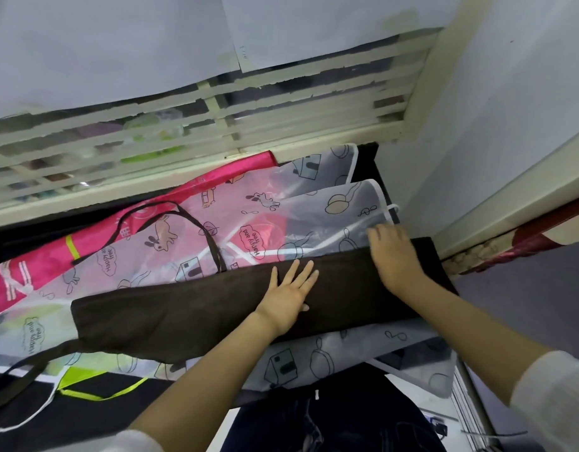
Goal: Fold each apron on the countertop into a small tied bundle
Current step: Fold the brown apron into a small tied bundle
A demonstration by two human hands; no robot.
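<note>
A dark brown apron (183,314) lies folded into a long band across the countertop, on top of other aprons. My left hand (289,293) presses flat on the band's middle with fingers spread. My right hand (394,252) rests on the band's far right edge, fingers bent over its upper edge. Its black strap (170,220) loops up over a translucent apron (255,223) printed with cartoon animals and houses. A pink apron (86,236) lies beneath that at the left.
A second translucent printed apron (314,357) hangs over the counter's front edge. A lime-green strap (86,386) lies at the lower left. A louvred window (216,109) runs behind the counter. A white wall (477,125) stands at the right.
</note>
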